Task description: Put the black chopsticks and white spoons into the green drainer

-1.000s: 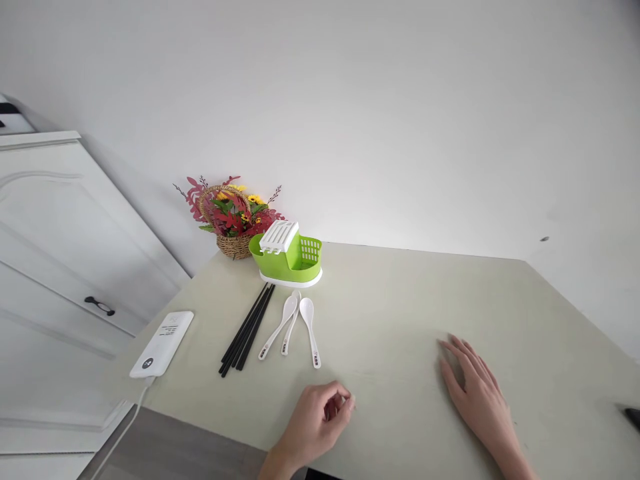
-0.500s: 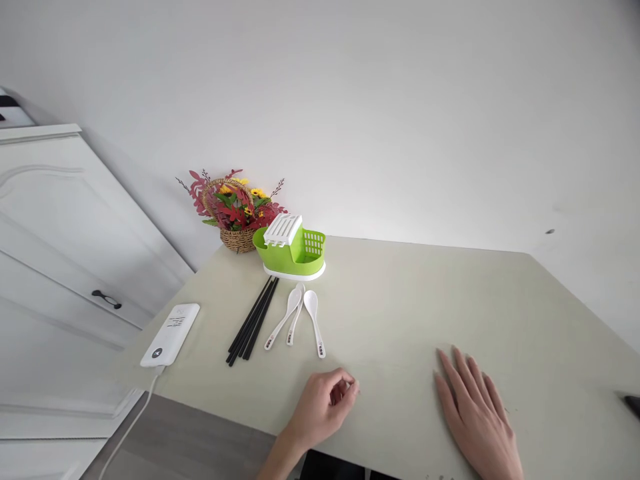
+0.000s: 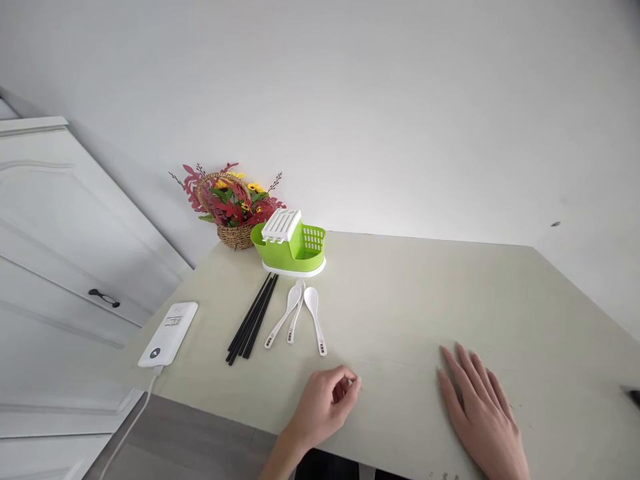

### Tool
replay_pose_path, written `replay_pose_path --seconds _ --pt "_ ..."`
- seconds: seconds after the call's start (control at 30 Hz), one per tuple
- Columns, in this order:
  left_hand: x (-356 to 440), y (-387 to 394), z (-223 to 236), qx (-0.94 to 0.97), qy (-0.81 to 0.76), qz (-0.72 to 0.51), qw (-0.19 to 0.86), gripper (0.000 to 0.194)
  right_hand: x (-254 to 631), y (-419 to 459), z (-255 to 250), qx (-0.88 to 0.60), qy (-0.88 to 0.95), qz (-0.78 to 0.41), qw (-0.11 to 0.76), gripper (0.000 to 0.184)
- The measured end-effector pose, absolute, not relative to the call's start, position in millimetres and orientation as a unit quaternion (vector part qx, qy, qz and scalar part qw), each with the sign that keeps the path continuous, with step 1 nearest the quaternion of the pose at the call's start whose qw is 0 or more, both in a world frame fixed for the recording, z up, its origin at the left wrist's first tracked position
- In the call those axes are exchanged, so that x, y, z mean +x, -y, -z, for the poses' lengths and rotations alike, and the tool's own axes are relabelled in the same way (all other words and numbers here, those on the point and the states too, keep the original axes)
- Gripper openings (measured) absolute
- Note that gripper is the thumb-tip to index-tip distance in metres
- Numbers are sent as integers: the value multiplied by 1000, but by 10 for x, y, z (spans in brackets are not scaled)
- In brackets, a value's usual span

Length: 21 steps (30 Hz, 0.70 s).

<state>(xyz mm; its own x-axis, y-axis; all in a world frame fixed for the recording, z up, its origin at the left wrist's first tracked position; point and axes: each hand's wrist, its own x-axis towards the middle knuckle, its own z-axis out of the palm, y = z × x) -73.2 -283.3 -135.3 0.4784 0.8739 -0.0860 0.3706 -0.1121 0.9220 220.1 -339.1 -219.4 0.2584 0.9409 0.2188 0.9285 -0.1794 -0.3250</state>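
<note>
My left hand (image 3: 327,403) rests at the table's near edge with its fingers curled in and thumb against the fingertips; no object shows in it. My right hand (image 3: 483,410) lies flat on the tabletop, fingers stretched out, touching only the table. Just beyond my left hand are three white spoons (image 3: 316,321), two of them overlapping, with printed handle ends. To their left lie several black chopsticks (image 3: 254,319) in a loose bundle. Behind these stands a green utensil holder (image 3: 280,255) with a white slotted top and white base.
A woven basket (image 3: 235,237) of artificial flowers stands behind the holder against the wall. At the table's left edge is a white power bank (image 3: 169,333) with a cable (image 3: 127,430) hanging down. A white cabinet (image 3: 65,267) stands left of the table (image 3: 390,300). A dark object (image 3: 635,397) shows at far right.
The camera view has shifted slightly. Both hands keep the same pose, and the spoons, chopsticks and holder stay in place.
</note>
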Motion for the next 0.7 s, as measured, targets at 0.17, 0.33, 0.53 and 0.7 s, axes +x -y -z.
replay_pose_path --seconds 0.17,0.33,0.53,0.7 --pt "-729 2828 1362 703 -449 -250 492 34 2193 3393 2184 -773 604 -17 192 66" --pt "-733 2833 1385 703 -452 -248 490 34 2194 3391 2189 -770 606 -18 199 66" --pt "-737 2848 1347 698 -455 -248 494 34 2186 3398 2184 -771 602 -21 208 67" --pt "-912 2950 1305 676 -464 -241 520 34 2218 3409 2219 -765 608 -30 210 67"
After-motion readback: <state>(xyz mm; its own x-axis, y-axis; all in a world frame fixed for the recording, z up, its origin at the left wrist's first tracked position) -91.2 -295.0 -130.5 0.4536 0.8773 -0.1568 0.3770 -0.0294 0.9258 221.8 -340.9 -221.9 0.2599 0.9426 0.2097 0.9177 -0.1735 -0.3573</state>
